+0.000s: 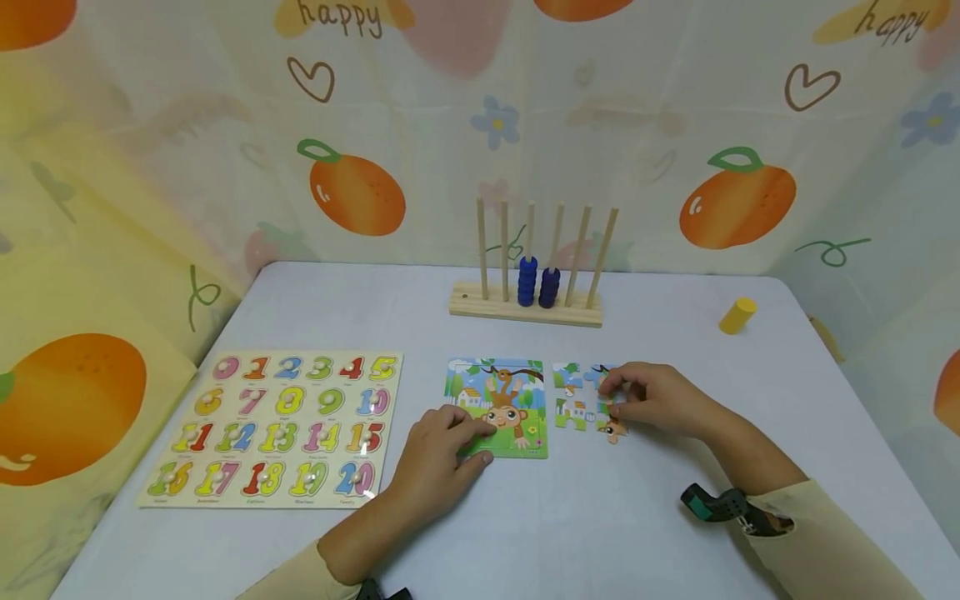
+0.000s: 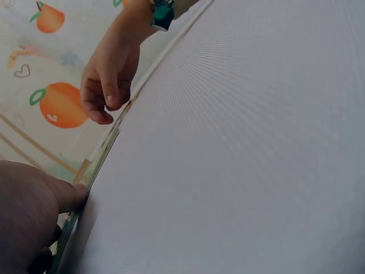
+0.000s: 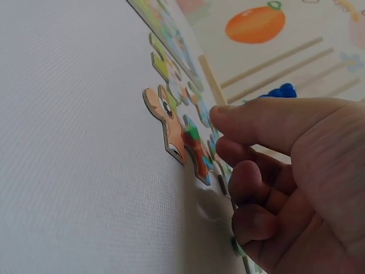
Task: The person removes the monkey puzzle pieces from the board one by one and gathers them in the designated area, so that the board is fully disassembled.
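Observation:
A square monkey puzzle [image 1: 517, 398] lies at the middle of the table, showing a monkey hanging from a branch. My left hand [image 1: 447, 446] rests at its lower left, with the index finger over the picture and the thumb at the near edge. To the right of the puzzle lie several loose jigsaw pieces [image 1: 570, 414]. My right hand [image 1: 658, 398] is over the rightmost ones, thumb and index finger apart and bent. In the right wrist view, a piece with a brown animal's face [image 3: 166, 117] lies beside the thumb; the other fingers are loosely curled.
On the left lies a number board [image 1: 258, 429] with knobbed numbers from 0 to 20. A wooden peg stand [image 1: 487, 307] with blue and dark beads on two rods stands behind the puzzle. A yellow cylinder [image 1: 738, 316] is at the back right. A patterned cloth [image 1: 435, 108] hangs behind the table.

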The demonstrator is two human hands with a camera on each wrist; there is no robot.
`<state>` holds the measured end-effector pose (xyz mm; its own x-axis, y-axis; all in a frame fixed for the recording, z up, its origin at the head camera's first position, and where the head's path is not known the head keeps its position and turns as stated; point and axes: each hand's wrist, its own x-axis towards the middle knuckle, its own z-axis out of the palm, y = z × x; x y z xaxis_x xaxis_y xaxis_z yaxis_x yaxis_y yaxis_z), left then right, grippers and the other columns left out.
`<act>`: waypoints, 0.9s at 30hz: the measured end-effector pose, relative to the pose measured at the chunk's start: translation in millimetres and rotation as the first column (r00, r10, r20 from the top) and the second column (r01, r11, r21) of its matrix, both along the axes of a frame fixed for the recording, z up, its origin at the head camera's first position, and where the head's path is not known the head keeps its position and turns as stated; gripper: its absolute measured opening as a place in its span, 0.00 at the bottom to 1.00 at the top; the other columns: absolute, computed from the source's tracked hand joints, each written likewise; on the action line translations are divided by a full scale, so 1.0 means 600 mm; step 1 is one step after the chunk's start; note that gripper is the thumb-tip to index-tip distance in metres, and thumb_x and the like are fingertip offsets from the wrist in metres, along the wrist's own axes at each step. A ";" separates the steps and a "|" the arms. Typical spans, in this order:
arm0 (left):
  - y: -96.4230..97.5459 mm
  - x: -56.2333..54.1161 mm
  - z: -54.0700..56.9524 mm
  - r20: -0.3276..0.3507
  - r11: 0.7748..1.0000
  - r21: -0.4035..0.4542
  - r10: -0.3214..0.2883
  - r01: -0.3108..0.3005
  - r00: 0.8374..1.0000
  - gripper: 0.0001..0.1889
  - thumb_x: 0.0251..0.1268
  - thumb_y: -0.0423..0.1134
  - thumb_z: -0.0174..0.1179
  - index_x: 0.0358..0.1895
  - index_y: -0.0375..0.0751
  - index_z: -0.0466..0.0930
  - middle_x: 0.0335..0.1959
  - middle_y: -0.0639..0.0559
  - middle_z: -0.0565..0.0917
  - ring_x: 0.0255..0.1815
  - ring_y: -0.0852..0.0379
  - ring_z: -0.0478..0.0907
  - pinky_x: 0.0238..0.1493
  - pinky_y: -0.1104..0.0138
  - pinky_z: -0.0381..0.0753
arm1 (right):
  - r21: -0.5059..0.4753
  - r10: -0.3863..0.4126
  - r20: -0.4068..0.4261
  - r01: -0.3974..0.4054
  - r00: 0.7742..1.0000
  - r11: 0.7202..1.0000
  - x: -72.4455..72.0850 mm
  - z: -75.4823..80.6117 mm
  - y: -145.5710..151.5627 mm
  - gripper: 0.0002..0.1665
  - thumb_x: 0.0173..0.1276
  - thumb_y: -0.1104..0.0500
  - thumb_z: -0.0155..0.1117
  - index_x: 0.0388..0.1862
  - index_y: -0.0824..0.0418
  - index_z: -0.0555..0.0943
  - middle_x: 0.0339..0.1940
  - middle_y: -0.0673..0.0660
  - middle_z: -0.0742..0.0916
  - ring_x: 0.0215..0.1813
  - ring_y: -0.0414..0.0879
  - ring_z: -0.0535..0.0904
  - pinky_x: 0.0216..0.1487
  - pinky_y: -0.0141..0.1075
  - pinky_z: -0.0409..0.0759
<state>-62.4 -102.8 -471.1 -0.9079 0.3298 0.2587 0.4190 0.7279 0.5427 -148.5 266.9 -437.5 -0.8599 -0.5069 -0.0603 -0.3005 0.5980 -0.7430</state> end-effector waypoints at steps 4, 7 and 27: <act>0.000 0.001 0.001 -0.005 1.000 -0.004 0.006 -0.006 1.000 0.16 0.64 0.44 0.78 0.55 0.55 0.91 0.45 0.57 0.79 0.43 0.59 0.69 0.47 0.60 0.70 | -0.035 0.012 0.036 -0.010 0.999 0.999 -0.001 0.000 0.000 0.14 0.68 0.64 0.78 0.51 0.58 0.88 0.39 0.51 0.86 0.32 0.41 0.74 0.34 0.32 0.73; 0.001 0.002 0.000 -0.023 1.000 0.002 0.008 -0.008 1.000 0.15 0.63 0.42 0.79 0.53 0.54 0.92 0.45 0.58 0.80 0.42 0.59 0.70 0.47 0.60 0.70 | -0.044 0.017 0.042 -0.016 0.999 0.999 -0.002 -0.001 -0.002 0.13 0.69 0.63 0.77 0.51 0.58 0.88 0.40 0.50 0.86 0.32 0.42 0.74 0.33 0.32 0.73; 0.025 0.001 0.001 -0.034 0.997 -0.061 -0.054 0.052 0.998 0.19 0.64 0.43 0.76 0.59 0.56 0.91 0.44 0.59 0.79 0.46 0.60 0.73 0.48 0.59 0.70 | -0.110 0.156 -0.012 -0.156 0.988 0.982 -0.034 0.015 -0.080 0.12 0.73 0.62 0.74 0.53 0.61 0.88 0.45 0.53 0.90 0.32 0.44 0.76 0.32 0.34 0.76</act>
